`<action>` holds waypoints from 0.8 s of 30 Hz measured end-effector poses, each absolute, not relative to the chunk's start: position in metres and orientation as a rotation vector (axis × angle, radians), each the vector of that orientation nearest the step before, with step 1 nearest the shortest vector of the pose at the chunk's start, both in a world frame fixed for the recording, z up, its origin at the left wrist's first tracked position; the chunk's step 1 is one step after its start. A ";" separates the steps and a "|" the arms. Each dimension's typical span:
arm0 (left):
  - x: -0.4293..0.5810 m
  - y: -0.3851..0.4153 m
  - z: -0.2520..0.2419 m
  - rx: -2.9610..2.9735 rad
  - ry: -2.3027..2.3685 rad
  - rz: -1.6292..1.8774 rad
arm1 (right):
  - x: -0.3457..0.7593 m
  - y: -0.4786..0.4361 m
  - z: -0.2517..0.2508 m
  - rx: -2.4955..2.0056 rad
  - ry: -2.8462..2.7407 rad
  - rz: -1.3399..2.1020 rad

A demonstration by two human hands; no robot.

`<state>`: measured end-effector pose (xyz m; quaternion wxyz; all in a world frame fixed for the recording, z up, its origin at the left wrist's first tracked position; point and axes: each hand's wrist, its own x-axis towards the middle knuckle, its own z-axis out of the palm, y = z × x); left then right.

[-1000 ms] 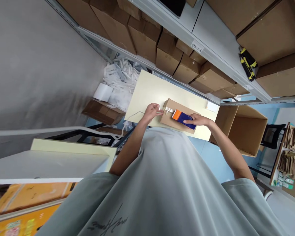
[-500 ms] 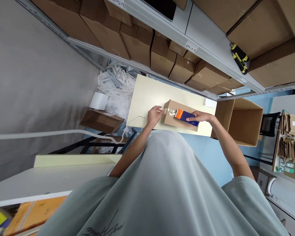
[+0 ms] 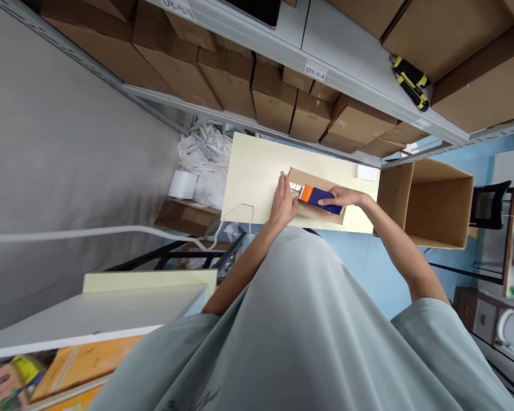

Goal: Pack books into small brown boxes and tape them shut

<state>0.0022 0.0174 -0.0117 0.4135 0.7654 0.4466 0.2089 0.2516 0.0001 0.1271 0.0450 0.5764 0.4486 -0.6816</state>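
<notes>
A brown cardboard box (image 3: 312, 213) lies on the cream tabletop in front of me. My right hand (image 3: 339, 196) is closed around a dark blue and orange packing tape dispenser (image 3: 323, 200), which rests over the top of the box. Clear, shiny tape (image 3: 295, 189) shows on the box between the dispenser's orange end and my left hand. With fingers straight and together, my left hand (image 3: 284, 201) lies flat against the box's left end. Its palm side is hidden.
Shelves with cardboard boxes (image 3: 274, 94) and black-yellow pliers-like tools (image 3: 411, 83) overhang the cream table (image 3: 248, 165). A large open carton (image 3: 437, 200) stands right. White plastic bags (image 3: 205, 160) lie left, and a white cable (image 3: 154, 229) runs to the table edge.
My left hand has moved from pinching near the tape at the box's left end to lying flat against that end. The right hand still holds the tape dispenser. The view has shifted slightly.
</notes>
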 end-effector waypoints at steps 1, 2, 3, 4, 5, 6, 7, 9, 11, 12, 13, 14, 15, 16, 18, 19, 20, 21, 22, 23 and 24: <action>0.003 0.019 -0.009 2.004 1.057 0.469 | 0.254 0.000 0.125 1.745 1.377 -2.106; 0.004 0.022 -0.007 2.072 0.988 0.392 | 0.256 0.000 0.122 1.726 1.384 -2.130; 0.004 0.025 -0.005 2.122 0.922 0.300 | 0.258 0.000 0.120 1.708 1.390 -2.153; 0.005 0.028 -0.003 2.153 0.868 0.203 | 0.260 0.000 0.118 1.694 1.392 -2.176; 0.005 0.031 -0.001 2.171 0.832 0.114 | 0.262 0.000 0.115 1.687 1.386 -2.203; 0.006 0.033 0.000 2.183 0.815 0.042 | 0.264 0.001 0.113 1.682 1.372 -2.232; 0.007 0.035 0.000 2.195 0.814 -0.005 | 0.266 0.001 0.110 1.678 1.354 -2.260; 0.010 0.036 -0.001 2.219 0.843 -0.040 | 0.270 0.003 0.105 1.676 1.342 -2.307; 0.013 0.034 -0.003 2.236 0.879 -0.058 | 0.274 0.003 0.101 1.663 1.369 -2.343; 0.015 0.032 -0.004 2.244 0.889 -0.075 | 0.278 0.003 0.101 1.647 1.385 -2.351; 0.017 0.030 -0.005 2.253 0.895 -0.098 | 0.283 0.002 0.101 1.633 1.398 -2.347; 0.019 0.029 -0.006 2.262 0.899 -0.124 | 0.290 0.000 0.103 1.619 1.405 -2.330; 0.020 0.028 -0.006 2.271 0.903 -0.147 | 0.300 -0.004 0.106 1.605 1.406 -2.305; 0.021 0.028 -0.006 2.278 0.910 -0.167 | 0.313 -0.010 0.110 1.599 1.399 -2.278; 0.022 0.027 -0.006 2.283 0.933 -0.196 | 0.347 -0.026 0.120 1.607 1.370 -2.238; 0.022 0.027 -0.005 2.283 0.943 -0.205 | 0.367 -0.037 0.126 1.632 1.343 -2.229; 0.022 0.028 -0.005 2.283 0.948 -0.210 | 0.389 -0.049 0.131 1.646 1.319 -2.221; 0.023 0.028 -0.004 2.282 0.950 -0.215 | 0.410 -0.062 0.136 1.660 1.303 -2.201; 0.023 0.029 -0.003 2.280 0.950 -0.221 | 0.432 -0.076 0.139 1.692 1.294 -2.177; 0.024 0.029 -0.003 2.276 0.953 -0.232 | 0.451 -0.090 0.141 1.725 1.285 -2.154; 0.025 0.030 -0.002 2.273 0.958 -0.248 | 0.468 -0.102 0.142 1.756 1.275 -2.133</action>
